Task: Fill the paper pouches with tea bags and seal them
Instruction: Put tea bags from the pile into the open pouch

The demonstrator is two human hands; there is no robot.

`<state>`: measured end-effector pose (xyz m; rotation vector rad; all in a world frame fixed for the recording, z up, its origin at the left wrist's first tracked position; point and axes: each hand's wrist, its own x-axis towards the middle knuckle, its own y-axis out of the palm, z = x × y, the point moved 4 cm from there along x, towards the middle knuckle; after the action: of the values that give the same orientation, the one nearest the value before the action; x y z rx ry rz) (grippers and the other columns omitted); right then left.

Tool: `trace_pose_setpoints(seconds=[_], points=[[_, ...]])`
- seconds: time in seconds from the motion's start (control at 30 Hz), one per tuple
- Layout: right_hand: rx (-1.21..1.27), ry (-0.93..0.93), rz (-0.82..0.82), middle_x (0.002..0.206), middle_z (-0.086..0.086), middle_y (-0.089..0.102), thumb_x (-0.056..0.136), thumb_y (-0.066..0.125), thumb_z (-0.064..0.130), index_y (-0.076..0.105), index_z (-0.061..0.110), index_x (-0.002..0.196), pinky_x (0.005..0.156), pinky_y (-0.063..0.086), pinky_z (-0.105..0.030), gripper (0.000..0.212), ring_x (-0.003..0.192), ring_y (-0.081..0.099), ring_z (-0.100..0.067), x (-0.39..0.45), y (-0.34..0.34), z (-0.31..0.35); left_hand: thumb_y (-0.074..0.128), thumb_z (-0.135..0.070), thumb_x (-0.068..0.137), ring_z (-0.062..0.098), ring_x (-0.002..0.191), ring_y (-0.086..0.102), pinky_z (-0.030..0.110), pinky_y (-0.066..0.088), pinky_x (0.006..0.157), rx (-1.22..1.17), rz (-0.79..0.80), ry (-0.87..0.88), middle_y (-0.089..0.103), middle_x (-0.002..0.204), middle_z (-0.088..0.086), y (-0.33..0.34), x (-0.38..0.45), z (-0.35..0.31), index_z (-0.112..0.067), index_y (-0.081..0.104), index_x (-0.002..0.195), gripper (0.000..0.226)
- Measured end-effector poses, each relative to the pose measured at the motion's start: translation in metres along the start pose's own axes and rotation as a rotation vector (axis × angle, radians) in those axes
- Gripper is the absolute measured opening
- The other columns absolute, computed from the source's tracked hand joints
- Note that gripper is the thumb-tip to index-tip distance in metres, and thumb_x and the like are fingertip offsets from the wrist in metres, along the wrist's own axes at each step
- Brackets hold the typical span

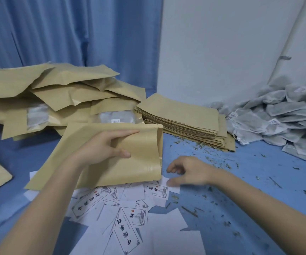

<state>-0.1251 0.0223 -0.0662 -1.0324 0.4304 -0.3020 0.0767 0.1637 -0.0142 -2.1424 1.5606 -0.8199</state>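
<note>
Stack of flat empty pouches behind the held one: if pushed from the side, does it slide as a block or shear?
The stack of flat pouches probably shears: its lower-right edges already fan out unevenly. Single sheets look thin and likely floppy.

Left hand grips pouch (kraft) — open-mouthed.

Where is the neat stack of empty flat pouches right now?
In the head view, the stack of empty pouches lies right of centre on the blue surface, between the heap of filled pouches and the pile of tea bags.
</note>
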Motion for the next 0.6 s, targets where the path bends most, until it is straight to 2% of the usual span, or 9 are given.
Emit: trace_pose_setpoints(seconds=[0.07, 0.2, 0.3, 0.37, 0.4, 0.47, 0.53, 0.6], points=[[-0.093, -0.013, 0.031, 0.106, 0.006, 0.055, 0.076, 0.073, 0.042, 0.056, 0.018, 0.12, 0.073, 0.039, -0.012, 0.053, 0.089, 0.051, -0.005, 0.003, 0.001, 0.008, 0.081, -0.007, 0.068, -0.014, 0.097, 0.058, 0.001, 0.036, 0.086, -0.014, 0.002, -0.001, 0.058, 0.117, -0.035, -0.001, 0.0, 0.0, -0.059, 0.059, 0.108, 0.069], [-0.071, 0.05, 0.118, 0.104, 0.002, 0.061, 0.077, 0.074, 0.036, 0.055, 0.017, 0.12, 0.076, 0.04, -0.02, 0.051, 0.092, 0.053, -0.012, 0.007, 0.003, 0.015, 0.081, -0.005, 0.067, -0.015, 0.097, 0.057, 0.0, 0.036, 0.083, -0.03, 0.0, 0.003, 0.059, 0.115, -0.033, 0.0, -0.001, 0.0, -0.051, 0.06, 0.111, 0.067], [-0.048, 0.079, 0.191, 0.091, 0.006, 0.06, 0.082, 0.07, 0.032, 0.062, 0.014, 0.113, 0.072, 0.039, -0.019, 0.037, 0.083, 0.052, -0.008, 0.005, 0.003, 0.015, 0.081, -0.005, 0.068, -0.02, 0.1, 0.053, -0.001, 0.035, 0.083, -0.021, 0.001, 0.013, 0.06, 0.113, -0.035, 0.002, -0.002, 0.0, -0.048, 0.06, 0.113, 0.066], [0.036, 0.061, 0.225, 0.072, 0.016, 0.06, 0.086, 0.066, 0.028, 0.068, 0.016, 0.095, 0.064, 0.038, -0.016, 0.015, 0.068, 0.052, 0.0, -0.001, -0.002, 0.014, 0.081, -0.006, 0.068, -0.02, 0.098, 0.053, -0.002, 0.035, 0.082, -0.017, -0.001, 0.017, 0.058, 0.112, -0.038, 0.001, -0.002, 0.0, -0.049, 0.06, 0.112, 0.065], [0.07, 0.057, 0.202, 0.064, 0.019, 0.058, 0.087, 0.065, 0.025, 0.069, 0.017, 0.087, 0.062, 0.037, -0.015, 0.009, 0.062, 0.05, 0.004, -0.004, -0.008, 0.012, 0.081, -0.007, 0.068, -0.021, 0.099, 0.053, -0.002, 0.034, 0.082, -0.015, -0.003, 0.021, 0.057, 0.112, -0.04, 0.0, -0.001, 0.0, -0.05, 0.06, 0.112, 0.065], [0.03, 0.072, 0.079, 0.073, 0.017, 0.065, 0.087, 0.063, 0.022, 0.073, 0.018, 0.089, 0.064, 0.042, -0.017, 0.011, 0.068, 0.055, 0.0, -0.011, -0.023, 0.005, 0.082, -0.009, 0.068, -0.021, 0.104, 0.05, -0.003, 0.033, 0.083, 0.0, -0.007, 0.032, 0.055, 0.114, -0.041, -0.002, 0.0, 0.0, -0.051, 0.06, 0.113, 0.065], [-0.291, 0.098, -0.053, 0.092, 0.01, 0.071, 0.089, 0.059, 0.024, 0.073, 0.026, 0.099, 0.067, 0.05, -0.026, 0.017, 0.084, 0.062, -0.011, -0.015, -0.04, -0.001, 0.082, -0.011, 0.068, -0.021, 0.109, 0.047, -0.004, 0.032, 0.084, 0.013, -0.014, 0.038, 0.055, 0.115, -0.041, -0.003, 0.001, 0.0, -0.054, 0.059, 0.113, 0.066], [-0.618, 0.088, -0.252, 0.102, 0.01, 0.069, 0.093, 0.051, 0.025, 0.069, 0.036, 0.106, 0.067, 0.05, -0.028, 0.024, 0.095, 0.061, -0.015, -0.019, -0.054, -0.002, 0.082, -0.011, 0.068, -0.022, 0.109, 0.046, -0.004, 0.032, 0.084, 0.012, -0.01, 0.036, 0.055, 0.115, -0.041, -0.002, 0.004, 0.0, -0.059, 0.059, 0.11, 0.068]])
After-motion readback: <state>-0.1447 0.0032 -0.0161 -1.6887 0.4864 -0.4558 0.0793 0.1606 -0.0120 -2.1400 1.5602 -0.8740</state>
